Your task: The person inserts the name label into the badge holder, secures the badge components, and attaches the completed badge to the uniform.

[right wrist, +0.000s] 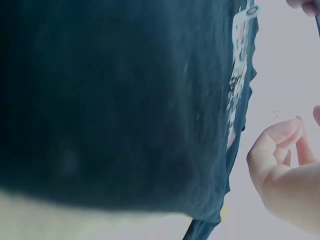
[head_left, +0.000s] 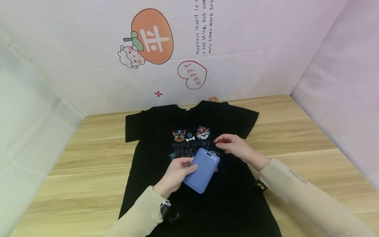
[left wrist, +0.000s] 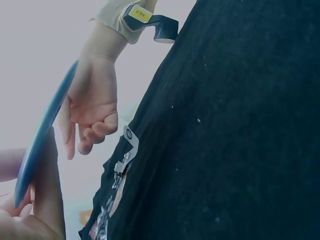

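My left hand (head_left: 174,174) holds a blue card holder (head_left: 202,171) by its left edge, thumb across the flat face. The holder tilts over the front of a black T-shirt (head_left: 154,164) and covers part of its print. At its upper right corner are a slot and a small metal ring (head_left: 214,152). In the left wrist view the card holder (left wrist: 47,127) appears nearly edge-on. Just above and right of that corner hovers my right hand (head_left: 237,148), fingers loosely bent and nothing visible in them. In the right wrist view, the right thumb and fingers (right wrist: 280,137) come close together.
The shirt lies spread on a wood-grain table (head_left: 86,177), its neckline toward the back. Cartoon dog heads (head_left: 203,133) are printed on its chest. White cloth walls (head_left: 251,59) with drawings and lettering stand behind and at both sides.
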A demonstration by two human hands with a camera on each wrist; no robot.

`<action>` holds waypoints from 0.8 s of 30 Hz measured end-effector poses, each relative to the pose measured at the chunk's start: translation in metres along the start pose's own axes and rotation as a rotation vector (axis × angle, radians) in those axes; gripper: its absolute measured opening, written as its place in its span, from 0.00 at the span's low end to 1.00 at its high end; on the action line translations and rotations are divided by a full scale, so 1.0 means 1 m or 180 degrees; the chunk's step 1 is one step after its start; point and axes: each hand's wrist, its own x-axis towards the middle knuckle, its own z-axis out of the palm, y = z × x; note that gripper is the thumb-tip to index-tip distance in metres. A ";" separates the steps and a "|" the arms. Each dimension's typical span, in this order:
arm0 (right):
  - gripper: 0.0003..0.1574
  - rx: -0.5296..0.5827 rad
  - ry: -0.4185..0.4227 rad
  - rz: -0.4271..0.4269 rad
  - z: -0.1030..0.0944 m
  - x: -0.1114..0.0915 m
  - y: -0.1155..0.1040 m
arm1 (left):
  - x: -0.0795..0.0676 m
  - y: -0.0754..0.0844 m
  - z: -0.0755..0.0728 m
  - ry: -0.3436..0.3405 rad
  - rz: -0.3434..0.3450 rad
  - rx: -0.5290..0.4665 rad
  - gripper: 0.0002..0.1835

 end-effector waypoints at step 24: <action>0.20 -0.1145 -0.0448 0.0002 0.004 0.026 0.008 | -0.004 0.003 -0.014 0.0236 -0.0118 -0.0171 0.17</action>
